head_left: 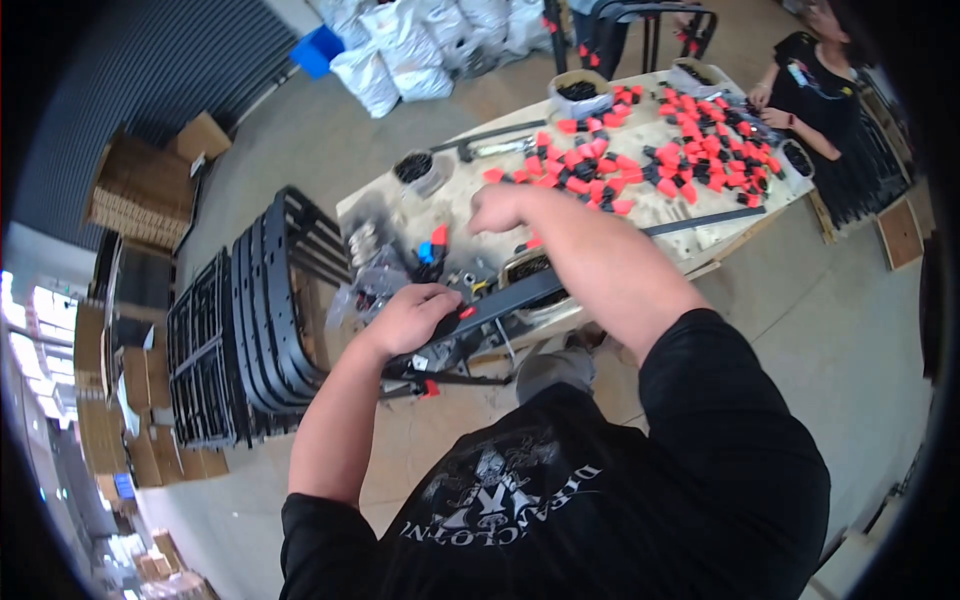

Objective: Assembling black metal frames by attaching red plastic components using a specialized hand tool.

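A long black metal bar (520,292) runs slantwise along the near edge of the table, with a small red piece near its left end. My left hand (418,314) is closed round that left end, its fingers partly hidden beneath. My right hand (497,208) is stretched out over the middle of the table, fingers curled down; whatever they may pinch is too small to see. Below and left of it stand a blue-and-black part (430,252) and a red-and-black clip. A container of small black parts (527,268) is half covered by the bar and my right forearm.
Many red-and-black plastic parts (700,145) are heaped on the wooden table (385,195). Tubs of dark small parts (420,172) stand among them. Black metal frames (270,300) are stacked at the left. Across the table a person (815,100) works; white sacks (405,50) lie behind.
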Available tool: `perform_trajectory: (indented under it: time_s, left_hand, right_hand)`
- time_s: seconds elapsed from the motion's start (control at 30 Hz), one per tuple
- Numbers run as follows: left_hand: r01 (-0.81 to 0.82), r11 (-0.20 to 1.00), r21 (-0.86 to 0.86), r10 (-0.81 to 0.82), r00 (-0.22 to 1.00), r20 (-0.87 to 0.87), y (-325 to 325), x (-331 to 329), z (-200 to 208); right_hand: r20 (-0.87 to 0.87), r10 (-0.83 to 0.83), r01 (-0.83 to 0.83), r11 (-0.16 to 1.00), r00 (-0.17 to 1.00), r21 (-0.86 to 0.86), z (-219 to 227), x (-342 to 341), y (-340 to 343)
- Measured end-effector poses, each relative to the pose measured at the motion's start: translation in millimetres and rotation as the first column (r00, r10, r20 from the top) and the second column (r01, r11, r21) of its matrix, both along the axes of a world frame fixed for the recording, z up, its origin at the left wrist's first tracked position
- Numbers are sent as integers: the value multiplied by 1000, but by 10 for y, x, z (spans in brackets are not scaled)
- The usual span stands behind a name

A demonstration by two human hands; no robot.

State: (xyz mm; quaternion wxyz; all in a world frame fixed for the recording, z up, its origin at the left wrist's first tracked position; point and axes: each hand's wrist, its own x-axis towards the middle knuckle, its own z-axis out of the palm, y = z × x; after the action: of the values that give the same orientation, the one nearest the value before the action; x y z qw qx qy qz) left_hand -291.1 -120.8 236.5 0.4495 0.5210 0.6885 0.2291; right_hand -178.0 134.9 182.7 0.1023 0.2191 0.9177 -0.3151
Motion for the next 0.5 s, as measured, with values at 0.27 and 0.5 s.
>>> perform_trajectory:
  time_s: [0.27,0.5]
  left_hand:
    - [-59,984,-166,105,953,283,-38,83,124]
    - [-29,988,-149,85,920,383,-27,42,85]
  right_hand:
    - [53,-17,22,995,998,-94,-97,-83,-20]
    - [47,-90,94,990,995,-104,-74,-70,-61]
